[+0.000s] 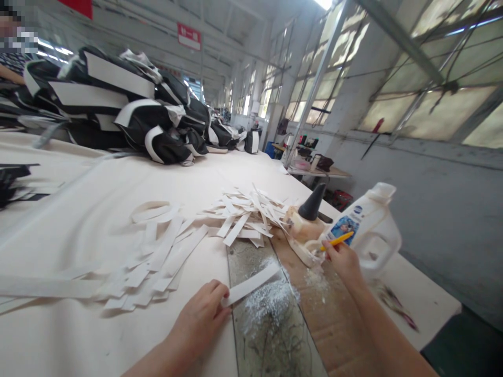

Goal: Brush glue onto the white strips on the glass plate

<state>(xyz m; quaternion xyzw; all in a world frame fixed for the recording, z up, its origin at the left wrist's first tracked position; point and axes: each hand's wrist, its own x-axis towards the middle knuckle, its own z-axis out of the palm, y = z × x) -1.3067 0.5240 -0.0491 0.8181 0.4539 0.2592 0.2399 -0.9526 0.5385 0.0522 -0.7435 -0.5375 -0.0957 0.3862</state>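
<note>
My left hand pinches the near end of a white strip, which lies across a glue-spattered board. On the right, my right hand grips a yellow-handled tool; its tip is down at a small glue-crusted container and cannot be made out. Just behind that hand stands a white jug with a blue label. A black cone sits on a yellowish container beyond the small one. Loose white strips are heaped behind the board.
More strips lie fanned out on the left of the white-covered table. Brown cardboard borders the board. Black-and-white pieces are piled at the back left. Part of a person shows at the far left.
</note>
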